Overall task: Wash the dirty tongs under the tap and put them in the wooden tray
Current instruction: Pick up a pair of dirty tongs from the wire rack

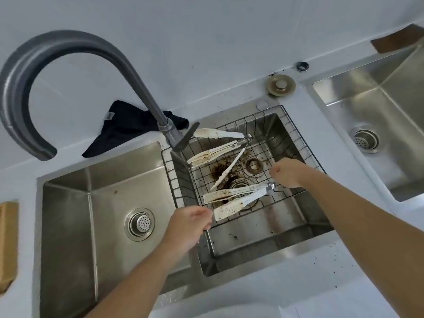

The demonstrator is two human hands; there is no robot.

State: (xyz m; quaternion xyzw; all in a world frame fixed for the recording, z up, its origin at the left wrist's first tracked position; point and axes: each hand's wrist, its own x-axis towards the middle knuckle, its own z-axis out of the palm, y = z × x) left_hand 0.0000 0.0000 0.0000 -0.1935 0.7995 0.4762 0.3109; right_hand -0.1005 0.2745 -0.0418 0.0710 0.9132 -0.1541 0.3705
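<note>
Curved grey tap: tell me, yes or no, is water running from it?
No, the curved grey tap shows no stream below its spout over the steel sink.

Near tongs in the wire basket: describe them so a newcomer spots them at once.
Find the middle sink, beside the tap. A wire basket sits in it with two stained white tongs. The near tongs lie by the front rim, hinge at the right hand; the far tongs lie near the tap's base.
</note>
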